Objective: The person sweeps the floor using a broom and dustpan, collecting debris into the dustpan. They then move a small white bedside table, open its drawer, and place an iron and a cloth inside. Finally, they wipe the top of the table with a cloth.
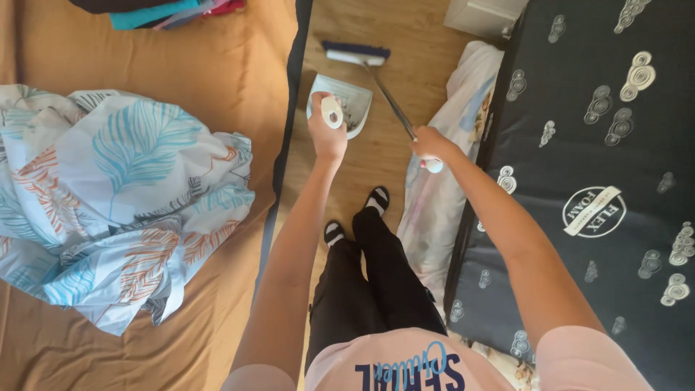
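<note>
A white dustpan (346,107) is held by its upright handle in the left hand (327,136), which is clenched round the handle so that only the rounded white end shows above the fingers. The pan is set on the wooden floor (405,43) in the narrow gap between two beds, its mouth turned away from the person, and some dark debris can be made out inside it. A broom (357,53) with a blue and white head is grasped in the right hand (428,145); its thin shaft runs slantwise from the hand down to the head, which lies on the floor just beyond the pan's far edge. The white end of the shaft is seen sticking out below the closed fingers.

Two feet in black and white socks (377,199) are planted on the floor just behind the pan. To the left, an orange sheet (217,80) is spread over a bed, and a crumpled leaf-patterned cover (116,203) is heaped on it. Folded clothes (159,11) are stacked at its far end. To the right, a dark mattress (579,130) with pale swirl marks is seen, and a light cloth (434,210) hangs between it and the floor.
</note>
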